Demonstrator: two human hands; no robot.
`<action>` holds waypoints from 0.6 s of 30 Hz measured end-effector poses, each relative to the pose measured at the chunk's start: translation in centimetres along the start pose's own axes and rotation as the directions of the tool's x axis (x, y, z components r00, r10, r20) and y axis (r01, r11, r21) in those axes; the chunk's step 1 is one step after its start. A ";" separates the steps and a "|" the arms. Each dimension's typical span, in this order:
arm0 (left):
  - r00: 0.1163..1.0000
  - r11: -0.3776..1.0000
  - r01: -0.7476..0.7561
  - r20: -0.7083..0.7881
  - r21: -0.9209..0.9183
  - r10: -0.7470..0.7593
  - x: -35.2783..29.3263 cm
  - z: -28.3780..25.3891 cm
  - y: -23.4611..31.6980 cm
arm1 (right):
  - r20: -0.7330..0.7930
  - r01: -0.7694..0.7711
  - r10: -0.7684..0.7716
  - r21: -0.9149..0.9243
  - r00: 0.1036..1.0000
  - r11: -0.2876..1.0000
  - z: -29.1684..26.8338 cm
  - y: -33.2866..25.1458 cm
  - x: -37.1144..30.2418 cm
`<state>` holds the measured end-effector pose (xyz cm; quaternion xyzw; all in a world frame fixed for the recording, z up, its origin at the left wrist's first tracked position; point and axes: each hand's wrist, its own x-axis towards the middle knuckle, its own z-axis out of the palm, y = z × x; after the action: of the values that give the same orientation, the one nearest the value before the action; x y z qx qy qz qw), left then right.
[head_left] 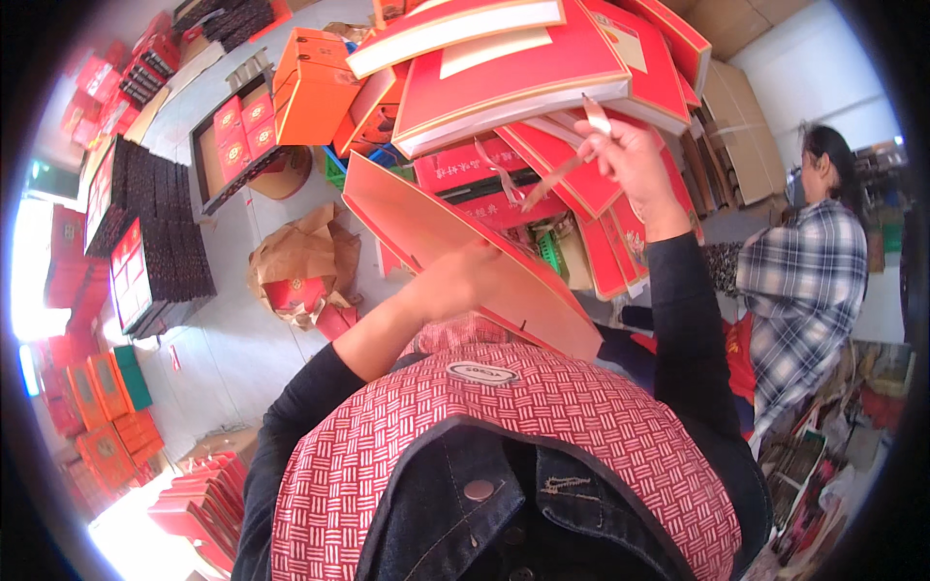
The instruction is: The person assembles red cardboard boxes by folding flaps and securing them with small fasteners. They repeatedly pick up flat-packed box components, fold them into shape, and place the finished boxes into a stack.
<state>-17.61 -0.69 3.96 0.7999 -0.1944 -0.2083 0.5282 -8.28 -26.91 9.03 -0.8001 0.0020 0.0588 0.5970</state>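
In front of my body stands a flat orange-pink box panel (407,218), tilted, with small dark slots near its lower edge. My left hand (463,281) is against its near face, blurred, and seems to grip it; the fingertips are hard to make out. Raised to the right, my right hand (635,169) pinches a thin pale pinkish ribbon (557,182). One end hangs down toward the panel, while another piece sticks up above my fingers. Just beyond both hands lie large red gift boxes (509,92) with gold edges, stacked at angles.
Orange boxes (315,82) stand at the far left of the pile. A crumpled brown paper bag (305,261) sits on the grey floor (228,353). Dark stacked trays (155,237) are further left. On the right is a person in a plaid shirt (809,290), near cardboard sheets (741,126).
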 end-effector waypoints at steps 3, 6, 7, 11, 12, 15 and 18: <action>0.840 0.587 0.318 -0.065 -0.745 -0.539 1.8 -0.6 -0.8 | 0.237 0.040 -0.019 -0.083 0.971 0.996 2.9 0.2 0.2; 0.779 0.424 0.003 -0.264 -0.905 -0.569 3.6 0.1 -3.6 | 0.360 0.172 -0.082 -0.224 0.929 0.959 6.7 2.4 0.5; 0.781 0.418 -0.033 -0.285 -0.908 -0.556 3.5 0.4 -4.3 | 0.436 0.258 -0.121 -0.270 0.892 0.928 7.4 2.1 0.2; 0.785 0.385 -0.099 -0.310 -0.918 -0.536 1.6 1.9 -2.7 | 0.547 0.400 -0.212 -0.252 0.810 0.881 8.8 2.5 0.2; 0.783 0.375 -0.106 -0.310 -0.921 -0.540 1.2 2.3 -2.4 | 0.598 0.399 -0.162 -0.287 0.785 0.871 8.8 2.0 0.2; 0.780 0.311 -0.051 -0.232 -0.949 -0.581 0.4 2.7 -2.6 | 0.684 0.527 -0.226 -0.267 0.694 0.807 9.9 3.7 0.3; 0.752 0.332 -0.011 -0.227 -0.943 -0.619 -0.4 2.7 -3.2 | 0.691 0.488 -0.243 -0.181 0.681 0.854 10.6 5.0 -0.1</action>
<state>-19.14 -1.35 0.08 0.4228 0.2773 -0.1373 0.8517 -9.67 -18.20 1.33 -0.8062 -0.3767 0.2070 0.4067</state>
